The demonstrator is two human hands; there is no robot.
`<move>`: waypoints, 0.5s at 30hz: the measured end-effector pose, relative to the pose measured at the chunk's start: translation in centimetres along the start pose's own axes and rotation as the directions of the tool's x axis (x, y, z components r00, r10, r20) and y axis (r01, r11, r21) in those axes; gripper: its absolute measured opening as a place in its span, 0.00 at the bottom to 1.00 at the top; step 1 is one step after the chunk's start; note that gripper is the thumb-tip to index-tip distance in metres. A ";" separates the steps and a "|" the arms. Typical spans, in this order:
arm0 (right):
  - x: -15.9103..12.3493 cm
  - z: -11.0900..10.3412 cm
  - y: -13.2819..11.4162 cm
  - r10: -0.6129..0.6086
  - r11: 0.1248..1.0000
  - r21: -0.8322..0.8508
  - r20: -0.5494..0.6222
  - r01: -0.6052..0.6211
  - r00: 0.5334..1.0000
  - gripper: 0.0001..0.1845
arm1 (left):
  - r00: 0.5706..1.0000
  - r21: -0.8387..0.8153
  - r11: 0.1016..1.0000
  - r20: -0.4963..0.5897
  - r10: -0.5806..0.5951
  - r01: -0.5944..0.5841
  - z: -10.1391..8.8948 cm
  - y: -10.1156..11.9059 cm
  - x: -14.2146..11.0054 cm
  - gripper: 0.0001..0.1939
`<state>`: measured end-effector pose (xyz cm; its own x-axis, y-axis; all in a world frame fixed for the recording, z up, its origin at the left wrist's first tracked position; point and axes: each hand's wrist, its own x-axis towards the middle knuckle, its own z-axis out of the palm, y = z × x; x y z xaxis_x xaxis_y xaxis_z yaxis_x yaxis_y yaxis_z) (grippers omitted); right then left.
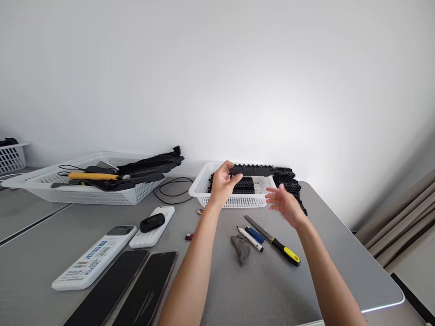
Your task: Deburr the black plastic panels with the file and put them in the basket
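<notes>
My left hand [223,183] grips one end of a long black plastic strip with a notched upper edge [254,170], held level above a white basket [234,200]. Inside that basket lie more black notched parts [245,184], partly hidden behind my hand and the strip. My right hand [284,203] is apart from the strip, at the basket's right front corner, fingers spread and holding nothing. Behind it, several similar black parts [288,181] are piled on the table to the right of the basket.
On the grey table [261,290] lie a file with a black-yellow handle [287,251], a white marker [249,238], a blue lighter-like item [254,234] and a grey cloth [241,249]. Leftward are power banks [95,260], phones [146,290] and a tool-filled basket [91,195].
</notes>
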<state>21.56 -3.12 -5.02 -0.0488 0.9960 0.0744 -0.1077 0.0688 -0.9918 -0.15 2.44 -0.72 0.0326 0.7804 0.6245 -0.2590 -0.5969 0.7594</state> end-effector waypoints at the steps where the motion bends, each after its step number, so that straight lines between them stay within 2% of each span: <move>1: 0.0 -0.2 -1.6 0.015 0.993 0.119 0.055 -0.022 0.998 0.33 | 0.999 0.023 0.999 0.050 0.022 -0.023 0.0 0.1 0.0 0.14; 3: 0.0 -0.2 -3.9 0.017 0.969 0.242 0.115 -0.044 0.993 0.29 | 0.982 0.058 0.994 0.168 0.086 -0.097 0.0 0.4 -0.2 0.11; 6: -0.3 0.2 -5.2 0.000 0.960 0.280 0.046 -0.013 0.999 0.20 | 0.939 0.109 0.969 0.292 0.183 -0.223 -0.2 0.8 -0.3 0.08; 8: -0.4 0.4 -5.1 0.002 0.970 0.243 0.008 -0.004 1.000 0.19 | 0.928 0.164 0.948 0.305 0.215 -0.273 -0.3 0.9 -0.4 0.09; 11: -0.6 0.6 -4.6 0.017 0.988 0.154 -0.003 -0.016 1.000 0.20 | 0.932 0.232 0.930 0.292 0.214 -0.286 -0.4 1.1 -0.4 0.10; 15: -0.7 0.7 -4.3 -0.053 0.994 0.093 -0.098 0.062 0.994 0.21 | 0.964 0.238 0.954 0.237 0.123 -0.181 -0.1 1.1 -0.5 0.05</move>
<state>21.35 -4.11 -0.76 0.0547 0.9917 0.1160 -0.2020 0.1248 -0.9714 -0.52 1.44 -0.21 0.2285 0.6343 0.7385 -0.0228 -0.7549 0.6555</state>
